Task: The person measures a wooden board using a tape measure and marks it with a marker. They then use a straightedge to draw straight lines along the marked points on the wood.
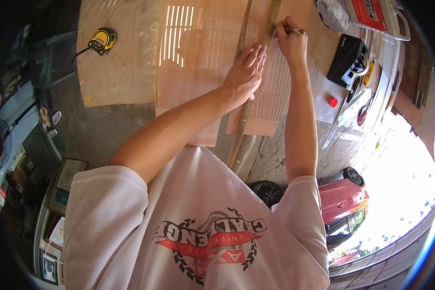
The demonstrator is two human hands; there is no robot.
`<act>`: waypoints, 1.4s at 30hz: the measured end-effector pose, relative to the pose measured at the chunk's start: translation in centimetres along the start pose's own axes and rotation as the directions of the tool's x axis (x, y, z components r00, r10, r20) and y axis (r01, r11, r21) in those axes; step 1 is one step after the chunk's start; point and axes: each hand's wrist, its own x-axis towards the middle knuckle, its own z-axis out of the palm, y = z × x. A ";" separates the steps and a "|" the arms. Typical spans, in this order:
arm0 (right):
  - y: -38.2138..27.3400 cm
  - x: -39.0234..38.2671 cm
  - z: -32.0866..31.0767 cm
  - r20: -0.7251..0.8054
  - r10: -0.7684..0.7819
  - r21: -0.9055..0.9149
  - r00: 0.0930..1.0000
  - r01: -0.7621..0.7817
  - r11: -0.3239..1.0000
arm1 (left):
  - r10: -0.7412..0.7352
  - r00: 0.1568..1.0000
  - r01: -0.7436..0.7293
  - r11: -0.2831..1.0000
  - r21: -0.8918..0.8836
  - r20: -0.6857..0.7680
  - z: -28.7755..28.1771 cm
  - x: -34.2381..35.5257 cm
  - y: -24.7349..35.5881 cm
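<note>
A long narrow wooden strip (244, 120) runs lengthwise over thin reddish-brown plywood (188, 92) in front of me. My left hand (245, 72) lies across the strip with its fingers stretched out, pressing it against the sheet. Just right of the strip's far part, my right hand (293, 42) is closed around a pen (301, 32). Its dark end sticks out past the fingers, while the tip is hidden by the hand. Another thin strip (247, 21) lies to the left of the far part of the long one.
On a paler board at left sits a yellow-and-black tape measure (103, 40). Toward the right are a black box (344, 58), a tape roll (360, 65), a red cap (332, 102) and a red-and-white container (369, 14). A red car (343, 198) stands beyond my right arm.
</note>
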 end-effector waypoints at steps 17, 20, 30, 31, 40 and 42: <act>-1.4 -8.8 0.3 -0.016 0.041 0.023 0.999 -0.040 0.999 | 0.014 1.000 -0.018 0.991 -0.133 -0.026 0.1 -0.3 -0.3; -1.5 -10.7 0.5 -0.043 0.018 0.050 0.999 -0.016 0.999 | -0.002 0.997 -0.005 0.996 -0.090 -0.076 0.3 -0.4 -0.3; -2.1 -17.6 0.5 -0.011 0.017 0.016 1.000 -0.017 1.000 | 0.018 1.000 -0.017 1.000 0.007 -0.022 -0.1 -0.4 -0.4; -2.2 -18.3 0.5 -0.013 0.022 0.026 1.000 -0.022 0.999 | 0.010 0.999 -0.009 1.000 0.024 -0.042 -0.1 -0.5 -0.4; -2.7 -23.8 0.8 -0.017 0.057 0.059 0.998 -0.056 0.997 | -0.043 0.991 0.049 0.998 0.048 -0.123 1.4 0.1 0.4; -2.7 -24.2 0.9 -0.054 0.013 0.071 0.998 -0.010 0.997 | -0.057 0.988 0.067 0.995 0.068 -0.141 1.5 0.1 0.5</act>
